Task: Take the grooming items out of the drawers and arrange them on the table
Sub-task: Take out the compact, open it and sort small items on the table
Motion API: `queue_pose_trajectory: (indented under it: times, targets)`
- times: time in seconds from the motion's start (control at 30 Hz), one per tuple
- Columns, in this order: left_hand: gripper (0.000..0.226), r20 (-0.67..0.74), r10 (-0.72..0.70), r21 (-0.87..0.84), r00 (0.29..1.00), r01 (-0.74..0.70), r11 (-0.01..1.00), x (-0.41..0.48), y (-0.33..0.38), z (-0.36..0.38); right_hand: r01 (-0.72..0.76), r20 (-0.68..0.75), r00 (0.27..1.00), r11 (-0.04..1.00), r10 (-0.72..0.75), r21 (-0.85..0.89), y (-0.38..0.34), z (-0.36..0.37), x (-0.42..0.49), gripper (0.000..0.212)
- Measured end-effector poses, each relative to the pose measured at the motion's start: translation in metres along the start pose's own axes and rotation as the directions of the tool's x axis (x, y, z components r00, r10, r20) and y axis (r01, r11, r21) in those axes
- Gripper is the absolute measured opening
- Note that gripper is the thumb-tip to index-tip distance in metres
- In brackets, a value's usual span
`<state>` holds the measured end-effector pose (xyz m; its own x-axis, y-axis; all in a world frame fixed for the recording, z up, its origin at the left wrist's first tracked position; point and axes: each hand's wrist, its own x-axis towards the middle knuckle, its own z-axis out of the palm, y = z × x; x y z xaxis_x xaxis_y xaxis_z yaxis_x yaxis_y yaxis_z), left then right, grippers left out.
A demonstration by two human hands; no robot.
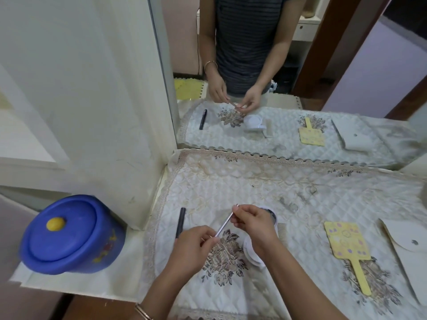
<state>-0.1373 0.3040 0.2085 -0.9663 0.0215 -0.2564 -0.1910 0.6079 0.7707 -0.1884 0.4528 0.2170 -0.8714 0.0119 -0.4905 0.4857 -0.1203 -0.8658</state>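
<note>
Both hands are on a thin silver metal stick (225,221), pencil-shaped, held tilted over the quilted white table cover with lace edging (254,181). My left hand (196,243) is pinching the stick's near, lower end between thumb and fingertips. My right hand (251,224) is pinching its far, upper part, fingers curled around it; the tip pokes out just past my right fingers. The stick is off the table, not touching anything else.

Already lying on the cover:
- slim black pen-like tube (180,222), flat, to the left of my hands, running roughly front to back
- round white compact case (251,252), open, mostly hidden under my right wrist; its raised lid with a dark mirror (270,214) shows behind my right hand
- fine-toothed pale comb (283,234), just right of the compact, partly covered by my forearm
- yellow patterned paddle-shaped hand mirror (346,241), face down, handle pointing toward me, well right of the hands
- cream flap pouch with a snap button (406,245) at the far right edge, just beside the yellow mirror

Off the cover, to the left, is a blue plastic lidded tub with a yellow knob (69,234), standing against the wall. A wall mirror (300,65) behind the table reflects the same layout.
</note>
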Motion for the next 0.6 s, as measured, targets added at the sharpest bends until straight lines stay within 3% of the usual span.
queue_pose_trajectory:
  times: [0.07, 0.13, 0.2, 0.27, 0.37, 0.4, 0.47, 0.6]
  targets:
    - [0.018, 0.043, -0.005, 0.058, 0.999, 0.002, 0.998, -0.002, -0.005, -0.002, -0.026, -0.040, 0.999, 0.999, 0.028, 0.043, 0.003, -0.002, 0.000, 0.010]
    - [0.018, 0.097, -0.060, 0.130, 0.994, 0.047, 0.990, -0.011, -0.020, -0.007, 0.009, -0.185, 0.983, 0.993, 0.012, 0.115, -0.006, -0.017, 0.008, 0.015]
    - [0.028, 0.054, -0.134, 0.095, 0.990, 0.128, 0.987, -0.018, -0.033, -0.013, 0.092, -0.288, 0.954, 0.996, -0.088, 0.001, -0.027, -0.039, 0.016, 0.013]
    - [0.029, -0.049, -0.185, 0.006, 0.981, 0.186, 0.983, -0.016, -0.039, -0.013, 0.120, -0.230, 0.959, 0.974, -0.164, -0.194, -0.037, -0.047, 0.017, 0.010]
    - [0.009, -0.019, -0.161, 0.022, 0.987, 0.162, 0.987, 0.001, -0.027, 0.005, 0.073, -0.077, 0.989, 0.877, -0.124, -0.474, -0.012, -0.025, 0.010, 0.001]
    - [0.009, -0.014, -0.147, 0.038, 0.989, 0.148, 0.988, 0.005, -0.022, 0.012, 0.058, -0.055, 0.993, 0.832, -0.105, -0.551, 0.001, -0.018, 0.006, 0.009]
    - [0.013, 0.003, -0.155, 0.033, 0.988, 0.155, 0.987, 0.012, -0.019, 0.024, 0.028, -0.060, 0.995, 0.772, -0.085, -0.635, 0.025, -0.011, 0.004, 0.019]
    - [0.013, -0.002, -0.185, 0.078, 0.983, 0.184, 0.980, 0.019, -0.017, 0.037, 0.014, -0.053, 0.993, 0.554, -0.105, -0.832, 0.040, -0.008, 0.005, 0.008]
